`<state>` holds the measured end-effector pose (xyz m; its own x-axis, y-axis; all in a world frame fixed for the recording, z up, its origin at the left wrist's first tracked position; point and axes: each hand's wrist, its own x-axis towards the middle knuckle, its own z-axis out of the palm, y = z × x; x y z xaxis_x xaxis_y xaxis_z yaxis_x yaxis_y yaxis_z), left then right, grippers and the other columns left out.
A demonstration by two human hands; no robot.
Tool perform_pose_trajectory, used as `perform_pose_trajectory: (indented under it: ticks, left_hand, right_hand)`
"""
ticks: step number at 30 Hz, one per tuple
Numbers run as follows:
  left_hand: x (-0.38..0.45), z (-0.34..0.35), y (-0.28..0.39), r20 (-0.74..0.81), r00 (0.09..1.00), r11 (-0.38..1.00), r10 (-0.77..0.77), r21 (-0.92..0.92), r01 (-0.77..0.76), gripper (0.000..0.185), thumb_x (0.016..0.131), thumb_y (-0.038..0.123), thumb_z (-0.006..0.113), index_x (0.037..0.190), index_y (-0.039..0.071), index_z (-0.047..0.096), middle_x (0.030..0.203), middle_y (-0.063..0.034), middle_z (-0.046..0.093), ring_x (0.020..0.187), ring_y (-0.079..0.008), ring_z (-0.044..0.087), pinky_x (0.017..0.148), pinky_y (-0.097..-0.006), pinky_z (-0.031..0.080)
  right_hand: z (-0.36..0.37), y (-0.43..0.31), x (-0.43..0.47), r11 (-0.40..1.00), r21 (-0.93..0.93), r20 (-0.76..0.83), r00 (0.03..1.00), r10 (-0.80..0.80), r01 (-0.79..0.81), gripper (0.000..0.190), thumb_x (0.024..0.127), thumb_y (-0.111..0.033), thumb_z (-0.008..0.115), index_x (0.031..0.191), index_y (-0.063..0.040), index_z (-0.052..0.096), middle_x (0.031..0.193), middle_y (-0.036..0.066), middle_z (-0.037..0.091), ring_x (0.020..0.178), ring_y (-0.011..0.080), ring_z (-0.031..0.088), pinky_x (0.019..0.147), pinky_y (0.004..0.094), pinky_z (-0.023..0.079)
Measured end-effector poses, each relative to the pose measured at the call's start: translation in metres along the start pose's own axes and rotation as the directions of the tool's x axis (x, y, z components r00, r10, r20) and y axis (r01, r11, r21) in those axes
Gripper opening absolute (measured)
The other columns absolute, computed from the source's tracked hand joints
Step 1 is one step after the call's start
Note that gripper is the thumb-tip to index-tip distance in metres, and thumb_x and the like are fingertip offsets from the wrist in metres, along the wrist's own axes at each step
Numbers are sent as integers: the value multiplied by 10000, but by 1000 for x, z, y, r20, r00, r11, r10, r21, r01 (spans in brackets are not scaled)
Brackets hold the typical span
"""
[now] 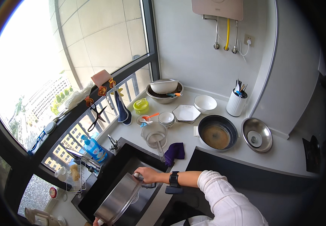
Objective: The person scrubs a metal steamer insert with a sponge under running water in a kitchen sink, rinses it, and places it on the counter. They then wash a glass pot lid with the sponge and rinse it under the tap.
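A large stainless-steel pot (pixel 117 195) is tilted on its side over the dark sink (pixel 132 154). My right hand (pixel 148 174) grips the pale handle at its upper end. At the lower end, my left hand (pixel 96 222) holds the opposite handle, mostly cut off by the bottom of the view. The pot's inside is turned away, so I cannot tell what it holds. Below it, part of the sink floor and the drain (pixel 135 198) show. Just beyond the sink edge are a clear saucepan (pixel 154 135) and a purple cloth (pixel 177 152).
A pot with brownish liquid (pixel 216 137) stands right of a white hexagonal plate (pixel 186 113), near a steel bowl (pixel 266 132). A blue soap bottle (pixel 95 149), faucet (pixel 113 142) and wire rack (pixel 77 183) line the window side. Scissors (pixel 96 115) hang above the counter.
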<state>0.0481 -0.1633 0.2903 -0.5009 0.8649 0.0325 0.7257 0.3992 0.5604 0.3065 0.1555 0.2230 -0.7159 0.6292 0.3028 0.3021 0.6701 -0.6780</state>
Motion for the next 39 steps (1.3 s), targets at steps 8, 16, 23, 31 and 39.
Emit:
perform_pose_trajectory:
  ticks: [8,16,23,31,39]
  left_hand:
    - [-12,-60,124,-416,857,951,304,183,-248,364,777,274,657,1023,60,493,866,-82,565,832,-230,552,722,-340,451]
    - [88,-52,254,-435,824,909,362,-33,-416,377,592,14,698,927,15,524,760,-87,582,707,-178,604,620,-277,478]
    - [194,95,400,-69,949,779,307,-554,-293,442,698,145,749,1020,-7,487,759,-121,640,659,-130,607,542,-247,476]
    - [229,330,498,435,829,580,352,-796,172,195,832,109,629,967,-22,575,861,-83,635,722,-173,631,608,-288,513]
    - [211,450,501,622,750,683,224,-649,334,290,810,193,665,952,-53,610,828,-89,630,703,-158,589,611,-307,466]
  right_hand:
    - [-55,-25,-8,957,288,-192,981,42,16,491,666,-105,720,1116,-45,532,1019,96,560,946,235,574,795,324,481]
    - [-166,23,-44,805,579,-282,896,343,-126,630,819,-411,641,1244,-21,387,1017,133,576,943,217,574,818,328,454]
    - [-357,119,-133,840,124,-561,661,499,-529,725,793,-595,551,1192,-4,420,1032,242,593,980,368,577,822,406,451]
    - [-473,199,-252,500,-103,-517,475,712,-860,496,814,-537,531,1044,-98,568,978,127,649,941,317,604,779,393,475]
    - [-481,227,-308,230,-273,-439,334,834,-934,426,835,-501,497,1024,-132,592,990,108,650,969,318,593,812,439,443]
